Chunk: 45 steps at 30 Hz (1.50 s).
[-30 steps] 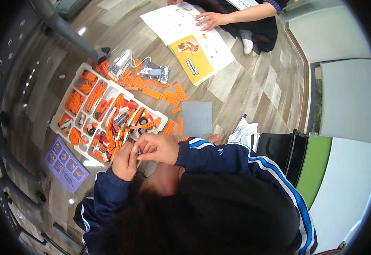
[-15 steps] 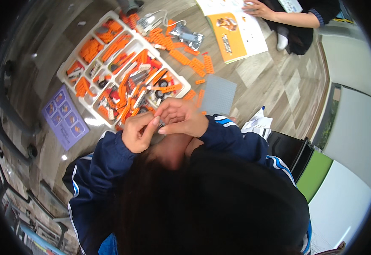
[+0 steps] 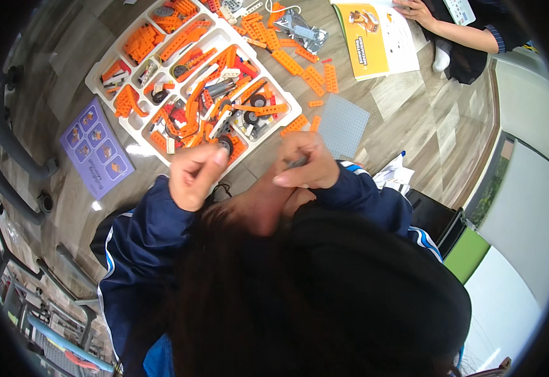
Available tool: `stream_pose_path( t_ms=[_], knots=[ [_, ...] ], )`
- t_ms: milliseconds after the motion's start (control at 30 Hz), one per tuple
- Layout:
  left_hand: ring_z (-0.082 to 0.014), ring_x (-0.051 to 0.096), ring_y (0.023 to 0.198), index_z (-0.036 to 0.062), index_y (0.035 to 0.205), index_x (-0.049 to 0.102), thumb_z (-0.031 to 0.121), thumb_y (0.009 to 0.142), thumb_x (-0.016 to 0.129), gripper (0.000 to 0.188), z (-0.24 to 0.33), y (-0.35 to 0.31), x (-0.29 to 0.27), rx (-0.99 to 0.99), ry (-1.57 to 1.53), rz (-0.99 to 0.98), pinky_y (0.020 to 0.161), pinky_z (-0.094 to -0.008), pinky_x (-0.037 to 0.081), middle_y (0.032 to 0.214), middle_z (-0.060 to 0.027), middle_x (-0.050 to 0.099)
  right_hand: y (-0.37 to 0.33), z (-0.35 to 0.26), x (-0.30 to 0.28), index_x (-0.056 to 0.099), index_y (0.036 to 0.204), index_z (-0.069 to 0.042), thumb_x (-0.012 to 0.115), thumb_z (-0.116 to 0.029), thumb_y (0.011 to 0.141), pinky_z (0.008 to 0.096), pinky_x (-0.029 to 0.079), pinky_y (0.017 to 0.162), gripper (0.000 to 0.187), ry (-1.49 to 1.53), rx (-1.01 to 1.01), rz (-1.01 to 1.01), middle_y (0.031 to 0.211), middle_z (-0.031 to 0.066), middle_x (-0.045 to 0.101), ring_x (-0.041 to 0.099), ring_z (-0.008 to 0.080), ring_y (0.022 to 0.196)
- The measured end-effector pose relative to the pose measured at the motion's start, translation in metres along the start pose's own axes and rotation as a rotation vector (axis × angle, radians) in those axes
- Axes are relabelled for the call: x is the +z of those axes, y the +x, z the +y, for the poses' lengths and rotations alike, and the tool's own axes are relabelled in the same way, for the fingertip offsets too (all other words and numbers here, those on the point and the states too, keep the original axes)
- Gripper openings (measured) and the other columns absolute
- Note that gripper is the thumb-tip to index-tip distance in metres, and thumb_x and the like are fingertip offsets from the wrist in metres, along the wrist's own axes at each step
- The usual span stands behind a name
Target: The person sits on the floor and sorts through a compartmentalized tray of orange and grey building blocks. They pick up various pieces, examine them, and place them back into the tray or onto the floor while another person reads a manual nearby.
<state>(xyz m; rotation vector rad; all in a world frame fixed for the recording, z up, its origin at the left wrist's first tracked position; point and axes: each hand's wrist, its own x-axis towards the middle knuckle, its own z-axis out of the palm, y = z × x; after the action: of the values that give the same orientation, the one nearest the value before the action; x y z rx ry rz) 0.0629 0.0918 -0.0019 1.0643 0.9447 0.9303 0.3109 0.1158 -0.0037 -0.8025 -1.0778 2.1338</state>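
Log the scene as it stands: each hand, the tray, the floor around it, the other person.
Left hand: fingers curled, by the tray's near edge; cannot tell whether it holds anything
Right hand: pinches a small grey piece, apart from the left
Sorting tray: white, mostly orange parts, some black wheels
Floor, right of tray: loose orange plates, grey baseplate
Floor, left of tray: purple card
Other person: hand at open booklet
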Motion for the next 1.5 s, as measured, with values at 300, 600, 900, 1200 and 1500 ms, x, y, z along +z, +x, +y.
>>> stream_pose_path(
  t_ms=[300, 600, 900, 1200, 1500],
  knots=[
    [-0.0229, 0.066, 0.068, 0.004, 0.098, 0.072, 0.006, 0.09, 0.068, 0.009, -0.018, 0.034, -0.035, 0.223, 0.785, 0.225, 0.061, -0.0321, 0.052, 0.093, -0.0097, 0.068, 0.022, 0.019, -0.007, 0.065, 0.104, 0.001, 0.073, 0.008, 0.085, 0.0305, 0.056, 0.084, 0.022, 0.017, 0.133, 0.19, 0.102, 0.0117, 0.067, 0.068, 0.018, 0.093],
    [-0.0156, 0.059, 0.061, 0.0008, 0.11, 0.07, 0.009, 0.095, 0.066, 0.017, -0.023, 0.021, -0.018, 0.122, 0.527, 0.219, 0.062, -0.0251, 0.047, 0.087, -0.0104, 0.065, 0.032, 0.022, -0.006, 0.076, 0.096, 0.0, 0.079, 0.005, 0.076, 0.0278, 0.053, 0.076, 0.02, -0.604, -0.14, 0.206, 0.109, 0.0105, 0.068, 0.067, 0.017, 0.088],
    [-0.0061, 0.043, 0.049, 0.0065, 0.131, 0.043, 0.039, 0.11, 0.029, 0.042, -0.019, 0.005, 0.014, -0.414, -0.357, -0.124, 0.044, -0.0191, 0.033, 0.083, -0.007, 0.059, 0.027, 0.019, 0.024, 0.071, 0.098, -0.001, 0.075, -0.001, 0.08, 0.0312, 0.053, 0.067, 0.018, -0.768, -0.28, 0.156, 0.088, 0.0107, 0.068, 0.067, 0.0223, 0.072],
    [-0.0037, 0.044, 0.056, 0.006, 0.116, 0.059, 0.041, 0.107, 0.046, 0.038, -0.022, -0.001, 0.013, -0.518, -0.165, -0.292, 0.049, -0.0197, 0.035, 0.08, -0.0013, 0.057, 0.016, 0.015, 0.016, 0.066, 0.088, -0.003, 0.067, -0.004, 0.079, 0.0373, 0.053, 0.062, 0.009, -1.369, -0.425, -0.196, 0.085, 0.0089, 0.062, 0.066, 0.0268, 0.075],
    [-0.0185, 0.064, 0.06, 0.0003, 0.101, 0.065, 0.036, 0.089, 0.076, 0.039, -0.035, -0.004, 0.015, -0.156, 0.149, -0.485, 0.057, -0.0333, 0.049, 0.077, -0.0065, 0.067, -0.002, -0.001, 0.013, 0.063, 0.097, 0.001, 0.067, -0.003, 0.068, 0.0398, 0.055, 0.064, 0.03, -1.233, -0.27, -0.441, 0.084, 0.0123, 0.06, 0.067, 0.0294, 0.077]
  ],
)
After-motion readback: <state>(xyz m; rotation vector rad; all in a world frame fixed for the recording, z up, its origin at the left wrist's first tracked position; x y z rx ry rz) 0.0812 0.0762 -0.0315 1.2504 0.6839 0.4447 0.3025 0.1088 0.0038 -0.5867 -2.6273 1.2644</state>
